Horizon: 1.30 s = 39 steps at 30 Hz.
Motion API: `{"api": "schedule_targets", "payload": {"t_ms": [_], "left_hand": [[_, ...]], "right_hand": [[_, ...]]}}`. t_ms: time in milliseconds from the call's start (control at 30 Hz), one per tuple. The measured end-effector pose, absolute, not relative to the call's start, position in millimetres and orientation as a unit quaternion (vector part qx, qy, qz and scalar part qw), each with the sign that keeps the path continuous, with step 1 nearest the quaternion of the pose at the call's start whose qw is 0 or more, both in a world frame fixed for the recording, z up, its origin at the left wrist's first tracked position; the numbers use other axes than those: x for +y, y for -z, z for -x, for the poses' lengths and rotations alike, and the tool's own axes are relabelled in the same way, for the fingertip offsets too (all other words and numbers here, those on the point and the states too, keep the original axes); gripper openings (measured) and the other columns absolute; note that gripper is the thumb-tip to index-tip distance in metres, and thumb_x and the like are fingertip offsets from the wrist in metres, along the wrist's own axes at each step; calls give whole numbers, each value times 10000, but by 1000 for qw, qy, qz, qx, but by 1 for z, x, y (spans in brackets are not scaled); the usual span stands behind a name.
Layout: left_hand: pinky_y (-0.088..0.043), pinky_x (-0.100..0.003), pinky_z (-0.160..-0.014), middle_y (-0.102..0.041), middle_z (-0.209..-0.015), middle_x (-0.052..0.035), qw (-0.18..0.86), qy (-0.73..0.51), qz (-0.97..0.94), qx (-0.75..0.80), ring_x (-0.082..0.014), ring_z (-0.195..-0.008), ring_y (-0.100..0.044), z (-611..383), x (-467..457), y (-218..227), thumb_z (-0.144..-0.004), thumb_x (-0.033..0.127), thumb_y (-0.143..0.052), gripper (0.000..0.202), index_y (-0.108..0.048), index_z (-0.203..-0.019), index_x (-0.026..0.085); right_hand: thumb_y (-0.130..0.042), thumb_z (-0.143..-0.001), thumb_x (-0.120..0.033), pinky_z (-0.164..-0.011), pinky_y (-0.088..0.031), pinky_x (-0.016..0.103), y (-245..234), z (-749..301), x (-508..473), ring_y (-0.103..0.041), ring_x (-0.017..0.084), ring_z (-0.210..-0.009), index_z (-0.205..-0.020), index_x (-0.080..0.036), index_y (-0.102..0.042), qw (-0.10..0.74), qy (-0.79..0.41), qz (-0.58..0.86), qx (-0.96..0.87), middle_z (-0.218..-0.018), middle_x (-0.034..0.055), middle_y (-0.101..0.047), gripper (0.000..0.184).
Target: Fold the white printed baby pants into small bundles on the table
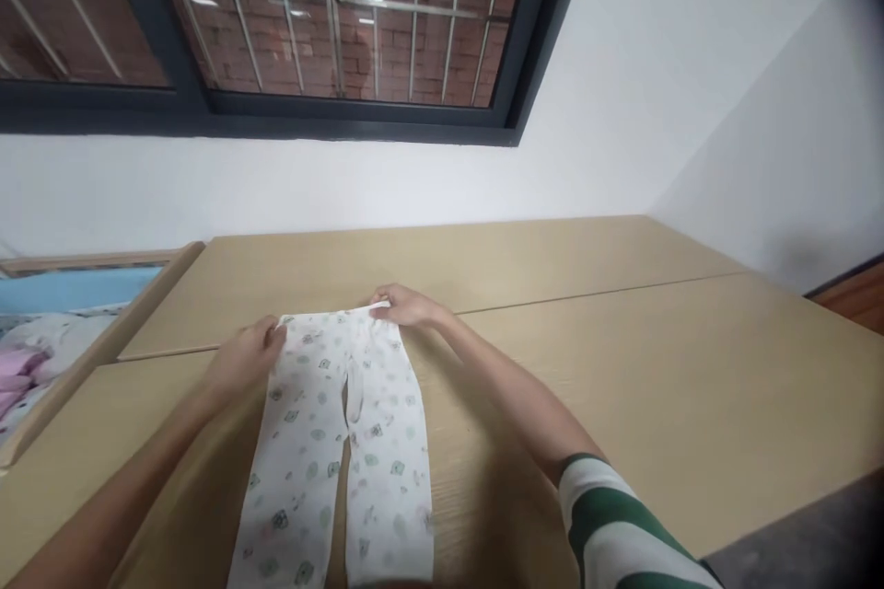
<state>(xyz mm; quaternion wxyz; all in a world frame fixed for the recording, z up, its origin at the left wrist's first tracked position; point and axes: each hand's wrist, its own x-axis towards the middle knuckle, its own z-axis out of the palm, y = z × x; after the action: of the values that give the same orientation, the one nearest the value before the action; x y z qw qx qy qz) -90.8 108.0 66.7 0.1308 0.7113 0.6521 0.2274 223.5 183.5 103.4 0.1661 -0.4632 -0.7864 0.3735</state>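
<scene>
Closest in, the broad pale wooden table (691,386) carries the white green-printed baby trousers (387,442). They lie flat near its middle, legs toward the person and waistband toward the wall. The left hand (249,354) pinches the waistband's left corner, and the right hand (407,306), fingers closed, pinches its right corner.

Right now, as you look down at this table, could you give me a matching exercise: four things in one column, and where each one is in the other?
Things:
1 left hand
2 right hand
3 small trousers
4 pink cloth

Places:
a lying flat on the table
b pinching the right corner of the waistband
c far left, off the table
d pinching the left corner of the waistband

Pairs: 1-d, 2-b, 3-a, 4-c
</scene>
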Motion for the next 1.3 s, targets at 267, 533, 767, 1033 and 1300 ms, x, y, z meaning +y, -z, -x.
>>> {"api": "schedule_targets", "payload": {"t_ms": [267, 533, 767, 1033, 1300], "left_hand": [[-402, -306, -702, -606, -729, -33, 73, -256, -700, 663, -206, -729, -546, 63, 160, -3, -913, 463, -384, 321, -528, -754, 224], [-418, -286, -673, -630, -715, -9, 104, -289, -646, 699, -183, -689, -568, 69, 155, 11, -859, 552, -455, 401, -663, -875, 210], [-483, -297, -719, -702, -795, -38, 155, -351, -606, 697, -190, -728, -615, 73, 156, 10, -821, 527, -536, 397, -706, -922, 182], [-536, -334, -801, -755, -911, -69, 160, -359, -618, 680, -220, -832, -684, 77, 160, 15, -878, 484, -524, 337, -708, -920, 206], [-555, -328, -787, -762, -942, -67, 193, -354, -642, 652, -218, -857, -710, 85, 163, 19, -917, 456, -494, 316, -686, -942, 207]], "right_hand": [[-553, -946, -178, -1037, -378, 412, -23, -237, 221, -564, 246, -1144, -1000, -184, -651, 245, -256, 484, -800, -1083, 89, -665, 112], [-562, -957, -242, -985, -435, 341, 17, -239, 228, -600, 198, -1105, -1115, -189, -602, 301, -223, 490, -788, -1151, 76, -676, 172], [-495, -981, -251, -979, -455, 360, 14, -239, 222, -609, 221, -1099, -1141, -175, -596, 307, -179, 477, -804, -1152, 104, -680, 204], [-472, -969, -219, -982, -443, 421, 9, -233, 216, -608, 272, -1056, -1080, -162, -631, 304, -124, 479, -814, -1072, 133, -696, 202], [-482, -889, -128, -1001, -430, 411, 3, -231, 209, -600, 257, -1075, -1119, -155, -642, 311, -105, 527, -784, -1090, 121, -700, 281]]}}
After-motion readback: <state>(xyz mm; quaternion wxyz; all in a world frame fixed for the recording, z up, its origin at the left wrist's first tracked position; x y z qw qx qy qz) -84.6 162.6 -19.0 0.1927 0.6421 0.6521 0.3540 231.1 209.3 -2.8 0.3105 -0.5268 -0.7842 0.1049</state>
